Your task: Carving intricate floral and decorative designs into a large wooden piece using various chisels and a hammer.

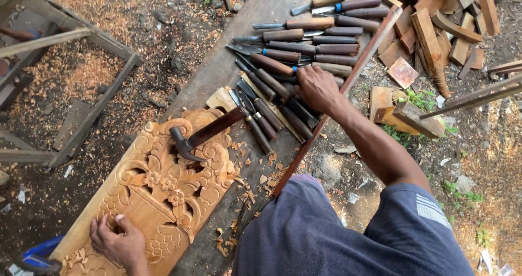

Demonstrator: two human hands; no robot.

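Note:
A carved wooden panel (157, 194) with flower and scroll relief lies on the plank bench (217, 69). My left hand (118, 243) rests flat on the panel's lower end, fingers spread. A hammer (201, 137) with a wooden handle lies across the panel's top. My right hand (317, 88) reaches into a row of wood-handled chisels (304, 42) laid out on the bench. Its fingers curl down among the handles; whether they grip one is hidden.
Wood chips (247, 183) litter the bench near the panel. A thin wooden strip (348, 86) edges the bench's right side. Offcut blocks (435, 31) pile up at the upper right. A wooden frame (81, 91) with shavings stands on the left. My knees (348, 232) are below.

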